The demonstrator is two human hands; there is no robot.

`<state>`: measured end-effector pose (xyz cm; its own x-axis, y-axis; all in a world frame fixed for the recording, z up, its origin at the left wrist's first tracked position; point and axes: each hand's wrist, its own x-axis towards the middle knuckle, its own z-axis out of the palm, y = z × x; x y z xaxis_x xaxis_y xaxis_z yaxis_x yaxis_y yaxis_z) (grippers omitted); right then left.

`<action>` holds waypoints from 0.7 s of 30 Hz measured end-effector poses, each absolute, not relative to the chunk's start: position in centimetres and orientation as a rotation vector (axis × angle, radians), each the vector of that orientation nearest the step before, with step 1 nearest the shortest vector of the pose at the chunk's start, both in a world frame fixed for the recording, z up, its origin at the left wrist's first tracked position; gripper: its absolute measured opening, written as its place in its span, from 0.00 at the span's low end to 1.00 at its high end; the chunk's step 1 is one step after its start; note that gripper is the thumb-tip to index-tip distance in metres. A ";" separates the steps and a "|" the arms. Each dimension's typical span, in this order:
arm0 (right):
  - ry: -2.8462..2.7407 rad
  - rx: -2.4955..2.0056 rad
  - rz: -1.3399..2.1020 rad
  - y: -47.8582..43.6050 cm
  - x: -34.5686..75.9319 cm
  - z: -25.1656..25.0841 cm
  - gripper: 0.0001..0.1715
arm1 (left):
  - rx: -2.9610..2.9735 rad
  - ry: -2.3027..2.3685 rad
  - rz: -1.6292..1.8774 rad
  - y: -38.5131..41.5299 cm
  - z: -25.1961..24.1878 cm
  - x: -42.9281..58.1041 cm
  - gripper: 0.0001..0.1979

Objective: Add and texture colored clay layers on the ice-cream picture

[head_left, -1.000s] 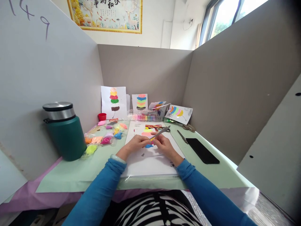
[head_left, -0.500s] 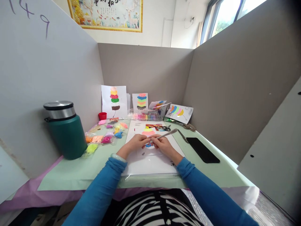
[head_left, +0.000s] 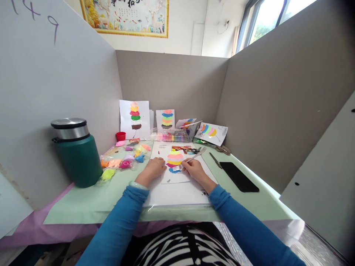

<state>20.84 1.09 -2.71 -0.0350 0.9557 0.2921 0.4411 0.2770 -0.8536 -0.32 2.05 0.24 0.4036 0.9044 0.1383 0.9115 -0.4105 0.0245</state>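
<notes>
In my right hand (head_left: 194, 170) is a metal fork (head_left: 197, 154), its handle slanting up to the right and its tines over the blue band near the bottom of the coloured stack. That stack of clay-like bands (head_left: 175, 156), yellow, pink, orange, crimson and blue, is on a small white sheet (head_left: 174, 179). My left hand (head_left: 155, 168) lies with its fingertips at the left edge of this sheet and holds nothing. A larger white board or sheet (head_left: 177, 195) is underneath.
Bags of coloured clay (head_left: 126, 162) and a green thermos (head_left: 79, 157) stand left. Scissors (head_left: 196, 150), a knife (head_left: 215, 160) and a black phone-like slab (head_left: 240, 176) lie right. Finished-looking pictures (head_left: 135, 120) lean at the back, behind a clear pack of colours (head_left: 172, 136).
My hands were together around the fork; now they are apart. The left has moved down onto the sheet's left edge, and the fork's tines have come to the blue band.
</notes>
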 end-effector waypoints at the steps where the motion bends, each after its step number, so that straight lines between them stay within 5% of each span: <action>1: -1.656 -1.322 0.691 1.0 20.7 -2.6 0.16 | -2.582 -1.675 -0.188 1.9 0.4 -0.2 0.15; 21: -1.682 -1.614 0.531 1.3 21.6 -1.9 0.15 | -2.569 -1.640 -0.094 1.9 0.1 -0.4 0.17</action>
<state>21.62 1.32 -1.90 0.0579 0.9738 0.2201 0.6707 0.1254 -0.7310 -0.38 1.88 0.14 0.4205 0.9016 0.1016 0.9073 -0.4182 -0.0444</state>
